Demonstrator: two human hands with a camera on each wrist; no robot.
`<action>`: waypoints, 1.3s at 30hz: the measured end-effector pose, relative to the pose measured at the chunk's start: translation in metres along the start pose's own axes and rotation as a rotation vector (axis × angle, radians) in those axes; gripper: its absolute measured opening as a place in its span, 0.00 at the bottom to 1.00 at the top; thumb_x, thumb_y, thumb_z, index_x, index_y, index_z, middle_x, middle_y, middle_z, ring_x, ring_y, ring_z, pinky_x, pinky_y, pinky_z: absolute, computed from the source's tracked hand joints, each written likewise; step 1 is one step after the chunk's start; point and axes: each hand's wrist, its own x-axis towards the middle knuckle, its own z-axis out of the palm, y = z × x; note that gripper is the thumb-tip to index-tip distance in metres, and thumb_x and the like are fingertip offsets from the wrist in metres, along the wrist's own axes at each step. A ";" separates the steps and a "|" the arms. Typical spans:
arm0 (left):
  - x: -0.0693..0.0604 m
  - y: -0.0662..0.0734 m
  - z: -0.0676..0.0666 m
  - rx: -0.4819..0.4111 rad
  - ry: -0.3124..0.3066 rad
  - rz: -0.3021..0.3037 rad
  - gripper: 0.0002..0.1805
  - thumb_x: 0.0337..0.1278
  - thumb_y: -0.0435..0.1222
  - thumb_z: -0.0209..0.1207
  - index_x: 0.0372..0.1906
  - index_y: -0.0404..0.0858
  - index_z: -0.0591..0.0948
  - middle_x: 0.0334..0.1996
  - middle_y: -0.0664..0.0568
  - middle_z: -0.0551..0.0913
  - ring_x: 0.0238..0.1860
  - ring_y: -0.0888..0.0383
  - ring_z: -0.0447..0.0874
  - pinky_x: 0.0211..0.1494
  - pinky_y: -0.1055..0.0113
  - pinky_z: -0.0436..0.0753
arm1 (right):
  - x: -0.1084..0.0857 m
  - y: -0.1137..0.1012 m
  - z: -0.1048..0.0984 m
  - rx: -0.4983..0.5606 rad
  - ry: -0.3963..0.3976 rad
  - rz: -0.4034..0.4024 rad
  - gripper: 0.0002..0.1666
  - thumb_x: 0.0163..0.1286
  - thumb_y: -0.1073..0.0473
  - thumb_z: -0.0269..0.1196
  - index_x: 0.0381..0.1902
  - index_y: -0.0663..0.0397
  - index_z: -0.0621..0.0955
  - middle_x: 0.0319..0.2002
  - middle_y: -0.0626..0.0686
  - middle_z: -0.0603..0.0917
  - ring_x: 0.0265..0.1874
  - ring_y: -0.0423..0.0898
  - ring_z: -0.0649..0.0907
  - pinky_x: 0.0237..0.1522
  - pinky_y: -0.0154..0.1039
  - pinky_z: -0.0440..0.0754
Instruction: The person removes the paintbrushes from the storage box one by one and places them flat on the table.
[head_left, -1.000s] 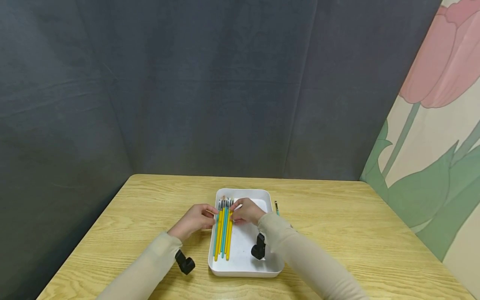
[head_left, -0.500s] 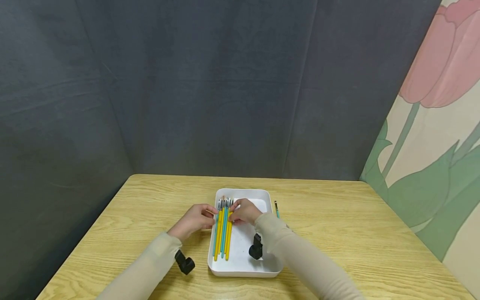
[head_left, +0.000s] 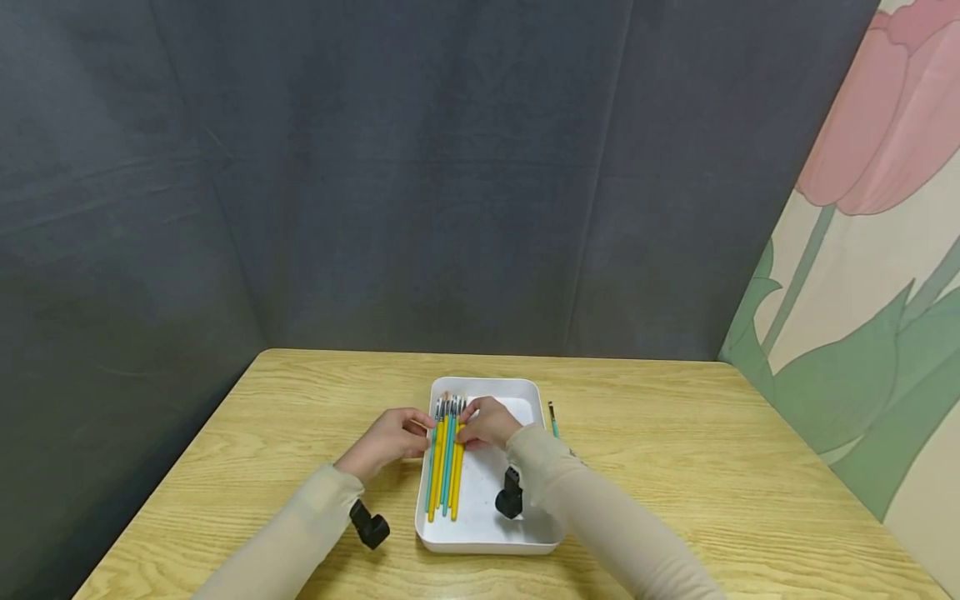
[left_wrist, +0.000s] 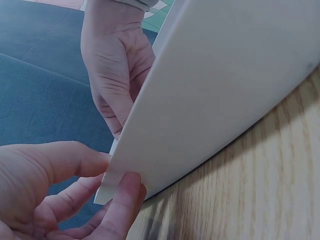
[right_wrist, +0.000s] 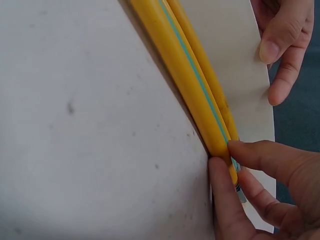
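Yellow and turquoise brushes (head_left: 436, 477) lie along the left edge of the white tray (head_left: 480, 504) on the counter (head_left: 637, 408) in the head view; they look light and stiff, likely smooth and apt to roll. In the left wrist view, the left grip (left_wrist: 32, 177) pinches that tray edge; in the right wrist view, the right grip (right_wrist: 300, 185) pinches a yellow handle (right_wrist: 187, 85) near its head end, probably a secure hold.

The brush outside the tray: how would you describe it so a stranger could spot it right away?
On the wooden table, find the white tray. Just right of its far half, partly hidden by the right sleeve, is a turquoise-handled brush. Unlike the yellow and turquoise brushes lined up inside the tray, it lies outside.
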 end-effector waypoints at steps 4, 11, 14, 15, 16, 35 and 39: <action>0.000 0.000 0.000 0.008 -0.002 0.002 0.16 0.48 0.21 0.61 0.46 0.28 0.80 0.38 0.40 0.76 0.32 0.55 0.78 0.39 0.63 0.86 | 0.000 0.000 0.000 0.005 0.001 -0.001 0.16 0.53 0.74 0.69 0.39 0.67 0.76 0.27 0.52 0.78 0.20 0.42 0.81 0.29 0.36 0.86; 0.001 -0.002 0.000 0.004 -0.001 0.006 0.16 0.48 0.21 0.61 0.46 0.27 0.80 0.36 0.41 0.75 0.31 0.55 0.77 0.38 0.64 0.85 | 0.001 -0.001 -0.001 0.006 -0.004 0.032 0.16 0.53 0.74 0.68 0.39 0.65 0.77 0.28 0.54 0.80 0.20 0.42 0.81 0.30 0.35 0.86; 0.001 -0.001 0.000 0.010 0.001 0.000 0.16 0.48 0.21 0.61 0.46 0.27 0.80 0.37 0.41 0.75 0.32 0.55 0.77 0.38 0.64 0.85 | 0.001 -0.002 -0.003 0.018 -0.011 0.044 0.15 0.53 0.74 0.68 0.39 0.65 0.77 0.29 0.55 0.81 0.21 0.43 0.82 0.30 0.36 0.86; 0.000 -0.001 0.000 0.012 0.000 0.000 0.16 0.49 0.22 0.61 0.47 0.27 0.80 0.37 0.41 0.75 0.32 0.55 0.77 0.38 0.64 0.85 | 0.001 -0.002 -0.003 0.025 -0.014 0.046 0.15 0.53 0.75 0.67 0.39 0.65 0.77 0.29 0.55 0.82 0.22 0.43 0.82 0.30 0.36 0.86; 0.000 -0.001 0.000 0.017 0.000 -0.001 0.16 0.49 0.22 0.61 0.47 0.28 0.80 0.37 0.41 0.75 0.32 0.55 0.77 0.38 0.64 0.85 | 0.001 -0.002 -0.004 0.035 -0.019 0.046 0.15 0.53 0.75 0.67 0.40 0.65 0.77 0.30 0.55 0.82 0.22 0.43 0.82 0.30 0.36 0.86; -0.004 0.001 -0.003 0.036 -0.013 0.002 0.16 0.51 0.23 0.60 0.48 0.28 0.79 0.36 0.43 0.76 0.33 0.55 0.77 0.39 0.64 0.85 | -0.007 0.001 -0.026 0.167 -0.078 0.021 0.16 0.56 0.73 0.66 0.44 0.63 0.78 0.34 0.55 0.81 0.27 0.42 0.81 0.38 0.38 0.86; -0.005 0.001 -0.001 0.043 -0.008 0.008 0.17 0.51 0.23 0.61 0.49 0.29 0.79 0.36 0.44 0.76 0.33 0.55 0.77 0.39 0.63 0.85 | -0.012 0.001 -0.035 0.197 -0.088 0.000 0.16 0.59 0.72 0.65 0.46 0.64 0.78 0.34 0.55 0.82 0.29 0.42 0.81 0.39 0.39 0.86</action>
